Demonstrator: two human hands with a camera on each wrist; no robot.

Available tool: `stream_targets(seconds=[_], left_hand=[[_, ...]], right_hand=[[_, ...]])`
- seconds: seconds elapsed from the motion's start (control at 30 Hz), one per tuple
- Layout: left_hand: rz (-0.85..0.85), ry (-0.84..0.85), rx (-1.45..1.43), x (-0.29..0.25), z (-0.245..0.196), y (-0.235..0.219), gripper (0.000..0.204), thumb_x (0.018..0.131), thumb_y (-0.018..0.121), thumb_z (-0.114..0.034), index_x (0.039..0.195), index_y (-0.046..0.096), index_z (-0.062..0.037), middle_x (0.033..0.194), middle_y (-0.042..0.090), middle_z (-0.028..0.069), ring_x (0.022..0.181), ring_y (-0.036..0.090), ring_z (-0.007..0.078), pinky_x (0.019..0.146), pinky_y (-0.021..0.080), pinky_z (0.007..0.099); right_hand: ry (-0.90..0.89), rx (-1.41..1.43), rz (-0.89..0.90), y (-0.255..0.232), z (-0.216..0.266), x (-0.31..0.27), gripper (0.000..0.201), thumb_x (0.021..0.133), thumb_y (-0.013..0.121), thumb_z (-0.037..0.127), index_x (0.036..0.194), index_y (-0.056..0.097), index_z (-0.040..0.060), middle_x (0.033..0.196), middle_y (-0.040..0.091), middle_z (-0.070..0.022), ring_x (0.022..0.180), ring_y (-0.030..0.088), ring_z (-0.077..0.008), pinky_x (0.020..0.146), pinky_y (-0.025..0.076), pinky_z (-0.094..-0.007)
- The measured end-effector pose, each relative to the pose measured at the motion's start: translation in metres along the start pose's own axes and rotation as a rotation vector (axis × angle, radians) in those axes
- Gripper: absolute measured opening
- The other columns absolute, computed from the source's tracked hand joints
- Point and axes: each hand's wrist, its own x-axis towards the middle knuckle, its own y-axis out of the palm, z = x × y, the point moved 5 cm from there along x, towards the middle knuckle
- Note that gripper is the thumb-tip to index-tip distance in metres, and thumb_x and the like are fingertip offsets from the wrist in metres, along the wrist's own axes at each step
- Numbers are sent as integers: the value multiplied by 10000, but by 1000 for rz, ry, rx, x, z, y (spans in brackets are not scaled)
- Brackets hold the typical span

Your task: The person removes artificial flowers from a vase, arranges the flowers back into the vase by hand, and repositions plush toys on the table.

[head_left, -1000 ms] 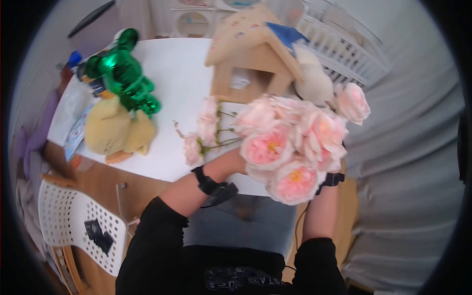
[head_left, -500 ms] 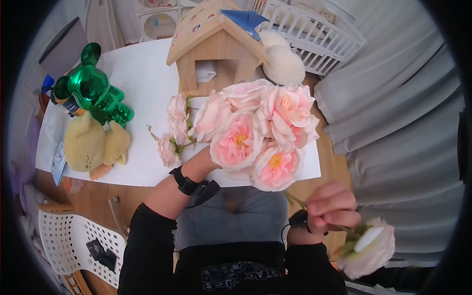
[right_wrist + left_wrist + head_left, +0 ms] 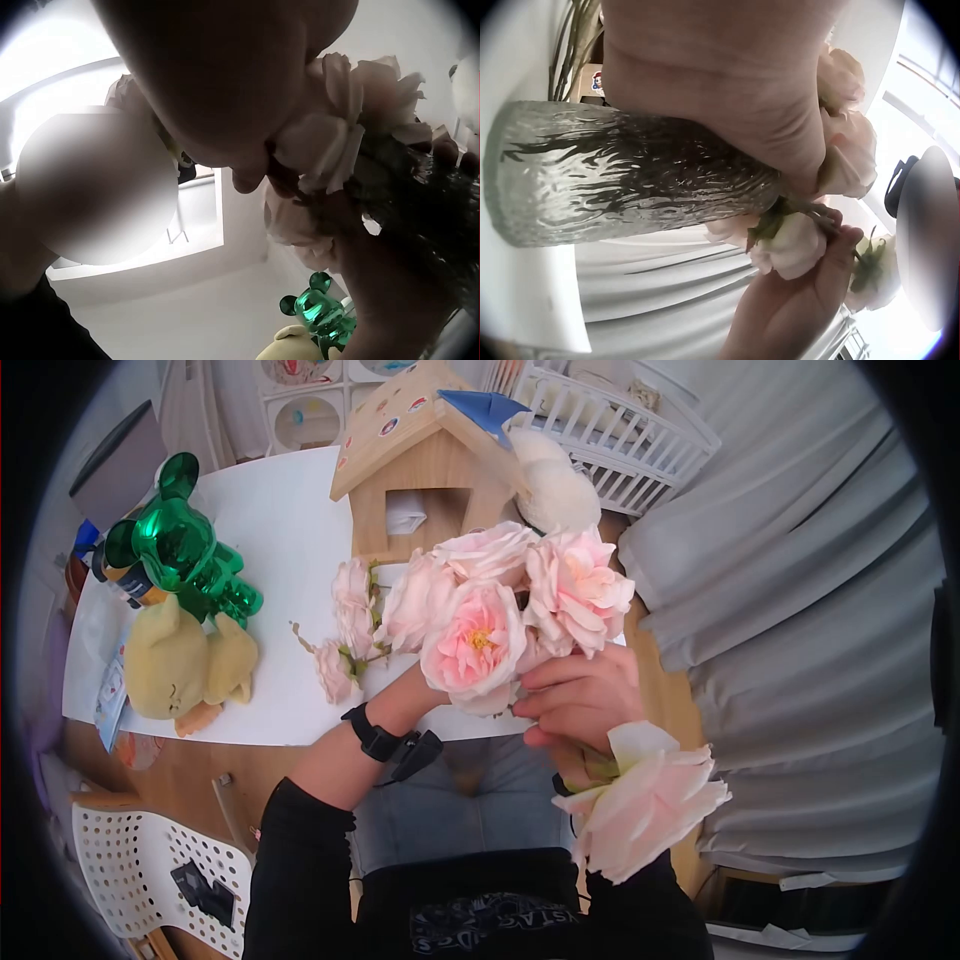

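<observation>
My left hand (image 3: 720,67) grips a textured clear glass vase (image 3: 622,180) near its mouth; in the head view the roses hide most of that hand. Several large pale pink roses (image 3: 475,640) spread out over the vase mouth. My right hand (image 3: 590,695) is right at the bouquet's lower right side, its thumb and fingers pinching a stem. From that hand a single rose (image 3: 650,800) hangs toward me. In the left wrist view, the right fingertips (image 3: 847,240) are curled on the stem beside the vase mouth, with a rose bloom (image 3: 791,247) close by.
Smaller pink roses (image 3: 350,610) lie on the white table (image 3: 290,600) left of the bouquet. Behind stands a wooden toy house (image 3: 430,470) beside a white plush (image 3: 560,480). A shiny green bear figure (image 3: 185,540) and yellow plush (image 3: 180,670) are at the left.
My right hand came out from behind the bouquet to the lower right with a rose, then moved back up and left to the bouquet. The view has shifted slightly.
</observation>
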Motion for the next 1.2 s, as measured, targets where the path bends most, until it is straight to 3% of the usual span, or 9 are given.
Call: stream_targets(seconds=[0.13, 0.2, 0.23, 0.3, 0.57, 0.67, 0.9, 1.03, 1.2], left_hand=[[1, 20, 21, -4, 14, -11, 617, 1042, 735, -160, 1605, 490, -102, 1604, 535, 91, 1465, 526, 228, 1257, 409, 366], [-4, 22, 30, -6, 23, -18, 613, 1046, 729, -157, 1606, 487, -101, 1600, 536, 90, 1462, 528, 226, 1254, 414, 365], [-6, 20, 35, -11, 26, -21, 611, 1048, 726, -155, 1607, 486, -101, 1598, 537, 90, 1460, 529, 225, 1252, 416, 364], [-5, 21, 51, -10, 33, -26, 607, 1051, 721, -152, 1607, 482, -101, 1595, 539, 89, 1457, 531, 222, 1249, 421, 362], [-5, 118, 319, -13, 1, -10, 595, 1053, 718, -152, 1599, 486, -102, 1563, 563, 80, 1440, 543, 216, 1244, 427, 355], [51, 143, 240, -16, -24, 3, 568, 1063, 702, -153, 1589, 495, -104, 1558, 569, 79, 1433, 551, 213, 1238, 434, 352], [145, 189, 87, -22, -52, 19, 525, 1086, 661, -163, 1582, 499, -105, 1556, 573, 81, 1426, 560, 212, 1231, 445, 351], [157, 210, -4, -23, -51, 22, 510, 1106, 619, -180, 1591, 482, -101, 1565, 563, 85, 1430, 556, 218, 1232, 449, 357], [184, 250, -114, -25, -52, 24, 495, 1132, 567, -201, 1604, 459, -96, 1575, 552, 91, 1435, 552, 226, 1233, 453, 365]], right_hand=[[-19, -32, -58, -3, -15, -6, 257, 761, 910, 87, 844, 671, 131, 955, 808, -16, 963, 743, -251, 910, 445, -407], [-13, -43, 220, -3, -31, -10, 259, 839, 883, 107, 924, 639, 127, 941, 807, -23, 879, 704, -236, 886, 455, -392], [-8, -40, 220, 1, -27, -11, 259, 839, 883, 107, 924, 639, 127, 941, 807, -23, 879, 704, -236, 886, 455, -392], [4, -170, -113, -3, -13, -4, 267, 903, 855, 142, 966, 596, 124, 929, 805, -22, 824, 665, -229, 865, 461, -377], [165, -34, -226, -3, -18, -3, 246, 1003, 795, 238, 1023, 587, 108, 895, 774, -58, 885, 626, -221, 862, 477, -374], [220, -433, -13, -1, -4, 6, 230, 997, 800, 222, 1033, 601, 113, 1015, 773, -63, 948, 627, -208, 863, 491, -369], [581, -62, -332, 15, -40, -32, 342, 766, 890, 298, 1000, 771, 79, 1059, 585, -66, 1093, 494, -308, 953, 439, -412], [494, 16, -187, 21, -55, -44, 409, 763, 880, 201, 1129, 757, 66, 1130, 576, -82, 1115, 486, -328, 984, 443, -449], [458, 81, -213, 17, -52, -36, 506, 706, 916, 176, 1171, 742, 77, 1229, 601, -93, 1132, 502, -329, 984, 445, -439]])
